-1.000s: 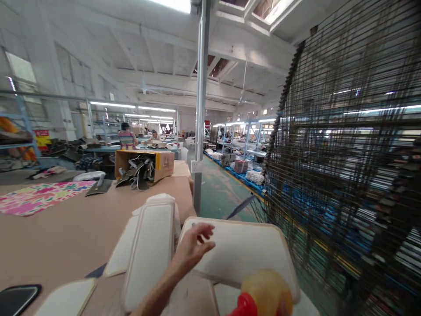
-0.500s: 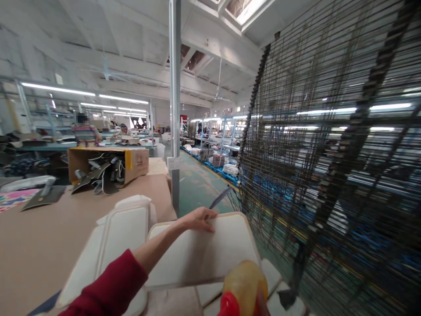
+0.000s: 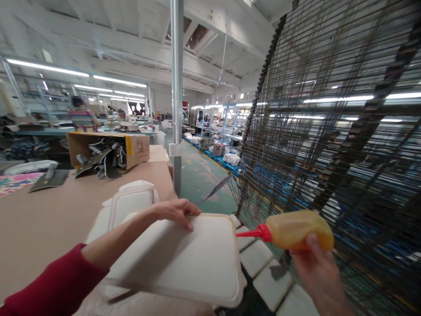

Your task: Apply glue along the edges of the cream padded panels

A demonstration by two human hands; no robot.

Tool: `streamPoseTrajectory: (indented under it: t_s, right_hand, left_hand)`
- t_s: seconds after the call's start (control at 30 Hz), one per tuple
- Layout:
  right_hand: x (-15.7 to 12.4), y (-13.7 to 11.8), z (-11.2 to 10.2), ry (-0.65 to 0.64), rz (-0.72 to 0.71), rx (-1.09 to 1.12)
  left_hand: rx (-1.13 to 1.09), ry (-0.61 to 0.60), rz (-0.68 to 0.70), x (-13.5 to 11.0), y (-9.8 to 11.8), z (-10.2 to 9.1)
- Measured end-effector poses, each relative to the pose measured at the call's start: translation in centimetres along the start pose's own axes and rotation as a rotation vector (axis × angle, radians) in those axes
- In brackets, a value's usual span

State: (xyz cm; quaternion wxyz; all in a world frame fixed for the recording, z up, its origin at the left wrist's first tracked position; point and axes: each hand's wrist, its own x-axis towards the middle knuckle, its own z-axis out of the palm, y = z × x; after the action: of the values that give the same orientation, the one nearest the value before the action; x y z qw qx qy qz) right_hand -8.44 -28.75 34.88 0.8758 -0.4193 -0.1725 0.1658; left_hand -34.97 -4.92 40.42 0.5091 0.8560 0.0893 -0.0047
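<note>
My left hand (image 3: 176, 210) lies on the far edge of a large cream rounded-square panel (image 3: 194, 263), fingers curled over its rim and gripping it; a red sleeve covers my forearm. My right hand (image 3: 317, 272) is closed on a yellow squeeze bottle (image 3: 297, 229) with a red nozzle that points left, just off the panel's right edge. More cream panels (image 3: 130, 202) are stacked behind the left hand, and smaller cream pieces (image 3: 259, 259) lie below the bottle.
A brown worktable (image 3: 42, 219) runs left, bearing an open cardboard box (image 3: 108, 153) of dark parts. A big wire drying rack (image 3: 329, 145) fills the right side. A grey pillar (image 3: 177, 96) stands behind the table. People work at distant benches.
My right hand has lifted the bottle up and to the right, nozzle now pointing left. The cream panel has come nearer and lower, my left hand still on its far edge.
</note>
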Motion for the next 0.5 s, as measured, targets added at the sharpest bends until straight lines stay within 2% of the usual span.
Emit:
streamPoseTrajectory:
  t_s: [0.3, 0.5]
  right_hand:
    - [0.0, -0.9, 0.5, -0.06, -0.052, -0.073]
    - [-0.6, -1.5, -0.2, -0.058, -0.032, -0.178]
  left_hand:
    - [-0.165, -0.127, -0.081, -1.1, 1.0, 0.4]
    - [-0.206, -0.146, -0.091, -1.4, 1.3, 0.4]
